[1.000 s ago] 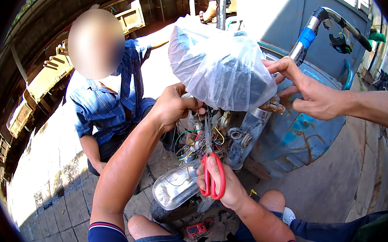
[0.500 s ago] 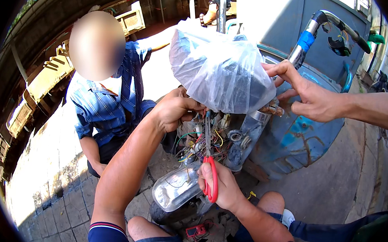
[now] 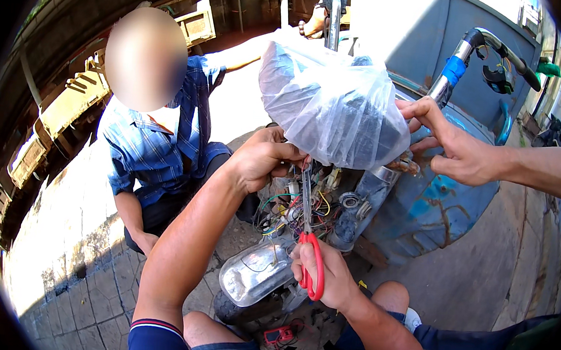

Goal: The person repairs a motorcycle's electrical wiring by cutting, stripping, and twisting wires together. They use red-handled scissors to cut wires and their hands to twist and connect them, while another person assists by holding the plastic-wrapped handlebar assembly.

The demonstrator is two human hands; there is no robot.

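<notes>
My right hand (image 3: 328,277) grips scissors (image 3: 318,269) with red handles, their long metal blades pointing up and away from me. At the blade tips, my left hand (image 3: 265,159) is closed in a pinch just under the plastic-wrapped part; what its fingertips hold is too small to make out. Below the tips spreads a tangle of coloured wires (image 3: 291,205) on the front of a worn vehicle. A translucent plastic bag (image 3: 340,108) covers a rounded part above the wires. Another person's hand (image 3: 461,148) reaches in from the right and touches the bag.
A person in a blue plaid shirt (image 3: 159,147) crouches at the left, one arm stretched behind the bag. A handlebar (image 3: 461,54) rises at upper right over a blue body panel (image 3: 438,205). A silvery fender (image 3: 257,274) and a red meter (image 3: 279,335) lie nearer me.
The bag, both my hands and the scissors appear slightly farther right in the picture, as does the surrounding scene. Both hands keep their grips, and the other person's hand stays at the bag.
</notes>
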